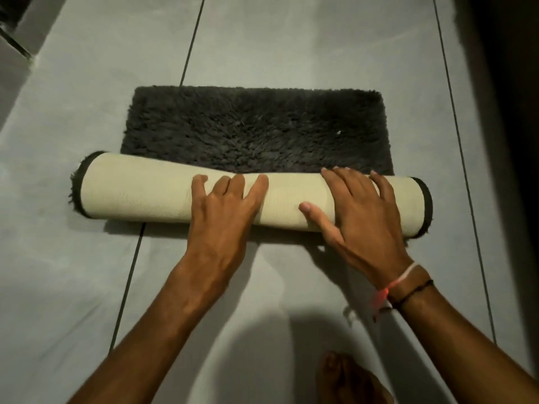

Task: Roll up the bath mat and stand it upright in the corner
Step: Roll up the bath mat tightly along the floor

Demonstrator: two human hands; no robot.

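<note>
A dark grey shaggy bath mat (256, 129) lay on the pale grey tiled floor (306, 48), partly rolled from its near edge. The rolled part, a cream-backed cylinder (151, 189), had its long axis running left to right across the view, with its left end slightly farther from the person than its right end. Dark pile fringed both ends of the roll. Beyond the roll, the unrolled stretch of the mat lay flat, pile upward, reaching away from the person.

The left hand (224, 211) rested palm-down on the middle of the roll, fingers spread and nearly straight, pressing on the cream backing rather than closing around it. The right hand (358, 208) lay on the roll toward its right end, fingers splayed over the top, fingertips reaching the far side where the roll met the flat pile, thumb stretched leftward along the backing. Neither hand gripped anything closed. Thread bracelets (402, 284) circled the right wrist. A bare foot (347, 377) showed on the floor nearer than the roll, below the right arm.
</note>
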